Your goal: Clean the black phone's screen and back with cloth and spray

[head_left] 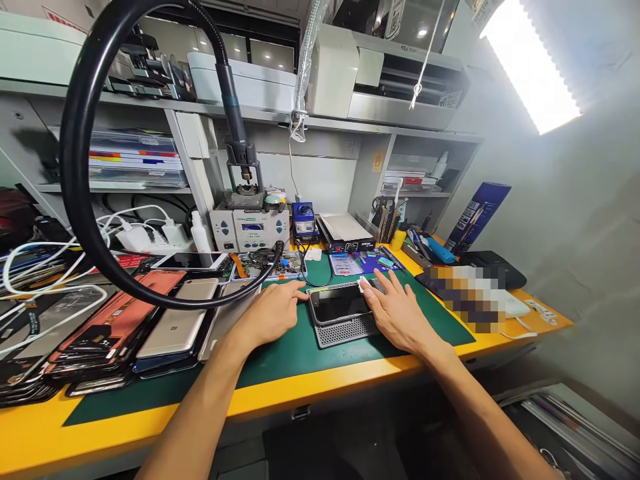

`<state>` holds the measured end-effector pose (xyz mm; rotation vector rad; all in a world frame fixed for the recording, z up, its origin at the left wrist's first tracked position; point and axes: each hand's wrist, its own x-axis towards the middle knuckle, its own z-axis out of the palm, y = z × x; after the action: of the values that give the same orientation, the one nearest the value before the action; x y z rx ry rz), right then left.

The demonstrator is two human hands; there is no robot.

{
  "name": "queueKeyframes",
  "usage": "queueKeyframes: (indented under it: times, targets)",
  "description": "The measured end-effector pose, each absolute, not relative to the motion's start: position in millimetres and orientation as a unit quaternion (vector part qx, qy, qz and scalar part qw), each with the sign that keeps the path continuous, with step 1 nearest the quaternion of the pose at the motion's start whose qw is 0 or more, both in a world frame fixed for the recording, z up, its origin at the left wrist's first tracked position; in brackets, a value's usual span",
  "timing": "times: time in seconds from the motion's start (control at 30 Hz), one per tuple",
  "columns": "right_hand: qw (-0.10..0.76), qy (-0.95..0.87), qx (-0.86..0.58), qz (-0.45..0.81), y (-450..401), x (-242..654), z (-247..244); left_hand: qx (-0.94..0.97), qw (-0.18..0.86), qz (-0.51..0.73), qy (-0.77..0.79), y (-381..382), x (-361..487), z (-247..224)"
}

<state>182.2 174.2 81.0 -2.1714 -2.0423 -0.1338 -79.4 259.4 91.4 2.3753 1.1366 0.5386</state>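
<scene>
A black smartphone (340, 304) lies screen up on a grey perforated mat (347, 331), over a green work mat (280, 360). My left hand (273, 312) is at the phone's left end, its fingers partly curled and the thumb and index finger against the edge. Over the right end of the phone rests my right hand (397, 310). A small white wipe (365, 284) is pinched at its thumb against the screen, while the other fingers are spread. The palm hides that end of the phone.
Phones (177, 317) lie stacked on the left under a looping black hose (75, 147). Behind stand a rework station (250, 228), a parts tray (295, 268) and a flat heating plate (345, 230). A pixelated patch (465, 297) covers items on the right.
</scene>
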Motion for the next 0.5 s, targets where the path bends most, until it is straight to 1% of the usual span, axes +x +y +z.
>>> queueKeyframes:
  times: [0.17,0.5]
  targets:
    - [0.065,-0.725,-0.681,-0.080,176,155,84,0.863,0.216,0.199,0.412,259,-79,92]
    - [0.072,-0.795,-0.600,-0.046,185,106,96,0.870,0.196,0.210,0.402,260,-80,89]
